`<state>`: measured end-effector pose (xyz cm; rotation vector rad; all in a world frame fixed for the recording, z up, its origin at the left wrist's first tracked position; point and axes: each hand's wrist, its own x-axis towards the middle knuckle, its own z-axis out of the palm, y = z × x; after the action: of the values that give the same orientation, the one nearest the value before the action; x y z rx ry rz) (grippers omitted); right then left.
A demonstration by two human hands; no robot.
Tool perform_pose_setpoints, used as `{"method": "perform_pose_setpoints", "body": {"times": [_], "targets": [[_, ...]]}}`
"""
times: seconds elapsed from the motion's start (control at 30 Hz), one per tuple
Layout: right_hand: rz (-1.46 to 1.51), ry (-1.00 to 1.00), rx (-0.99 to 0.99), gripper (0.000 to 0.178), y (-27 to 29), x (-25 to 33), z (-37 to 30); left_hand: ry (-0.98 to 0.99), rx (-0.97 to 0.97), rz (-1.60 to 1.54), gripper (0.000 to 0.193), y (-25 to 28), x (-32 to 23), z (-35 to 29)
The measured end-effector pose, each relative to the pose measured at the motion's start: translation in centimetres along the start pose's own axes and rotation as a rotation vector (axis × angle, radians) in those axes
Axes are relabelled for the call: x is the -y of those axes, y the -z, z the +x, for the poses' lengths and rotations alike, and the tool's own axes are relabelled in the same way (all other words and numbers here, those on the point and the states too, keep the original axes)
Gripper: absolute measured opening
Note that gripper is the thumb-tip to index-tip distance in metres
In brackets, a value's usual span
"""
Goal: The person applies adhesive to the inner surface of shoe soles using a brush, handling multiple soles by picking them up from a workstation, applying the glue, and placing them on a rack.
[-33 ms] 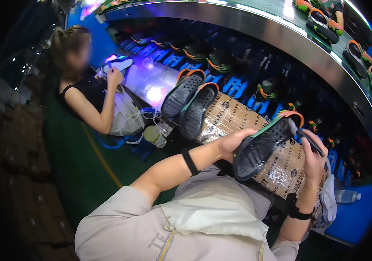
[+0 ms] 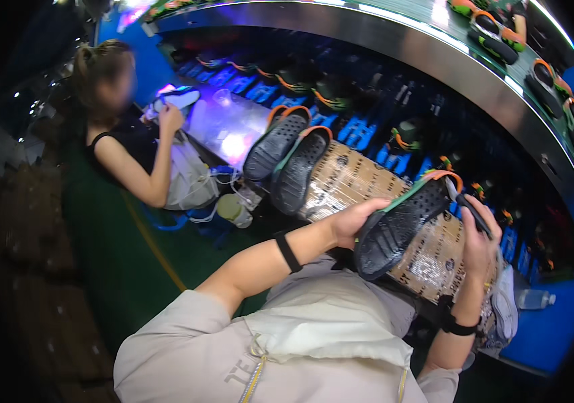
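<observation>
Here's the surface (image 2: 421, 275), a long run wrapped in shiny brown printed sheeting, light glinting off its creases. Over its near edge hangs the dark clog (image 2: 394, 235), perforated, trimmed in green and orange, orange end tipped up and away. The left hand (image 2: 354, 225) has it by the side, thumb along the edge, its other fingers mostly hidden behind. And over on the right, the right hand (image 2: 480, 245) has its fingers closed round a dark-handled tool (image 2: 478, 216), pale tip up at the orange end; contact there is impossible to call.

Further left, a pair of matching clogs (image 2: 289, 158) sits side by side, near a violet-white glow spilling over clear plastic sheeting (image 2: 209, 124). Beyond that, a co-worker (image 2: 125, 144) in a dark top sits holding a pale-soled shoe (image 2: 178, 98).

Now the room: blue racks (image 2: 356, 134) run beneath a silver-edged conveyor (image 2: 394, 23), dark shoes among them, more orange-trimmed ones riding up top at the right. Down on the green floor (image 2: 109, 269) runs a yellow line, and at far right a clear bottle (image 2: 535, 299) lies against bright blue, just beside a white shoe (image 2: 504, 305).
</observation>
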<state>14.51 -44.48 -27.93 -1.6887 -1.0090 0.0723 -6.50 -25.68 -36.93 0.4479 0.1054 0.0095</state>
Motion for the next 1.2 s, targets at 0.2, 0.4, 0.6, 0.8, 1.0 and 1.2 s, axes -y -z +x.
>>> {"method": "perform_pose_setpoints", "body": {"times": [0.2,0.4,0.6,0.8,1.0,1.2], "targets": [[-0.352,0.462,0.181,0.041,-5.6,2.1,-6.1,-0.042,0.032,-0.164,0.065,1.0,0.7,-1.0],[0.274,0.071,0.528,0.027,-3.3,3.9,-5.5,-0.093,-0.166,-0.078,0.071,0.8,0.3,-2.2],[-0.29,0.423,0.142,0.035,-7.0,1.6,-5.7,-0.11,0.075,-0.219,0.074,2.9,1.9,-2.1],[0.339,0.049,0.561,0.03,-4.0,3.2,-6.2,-0.201,-0.014,-0.066,0.071,1.5,0.2,-3.7],[0.587,-0.133,-0.312,0.039,-2.7,-3.5,-8.4,-0.079,0.231,-0.111,0.08,-3.0,-7.3,-4.0],[0.263,-0.199,-0.295,0.035,-4.6,-7.9,-9.6,-0.534,0.43,0.177,0.087,-15.5,-20.5,2.1]]}}
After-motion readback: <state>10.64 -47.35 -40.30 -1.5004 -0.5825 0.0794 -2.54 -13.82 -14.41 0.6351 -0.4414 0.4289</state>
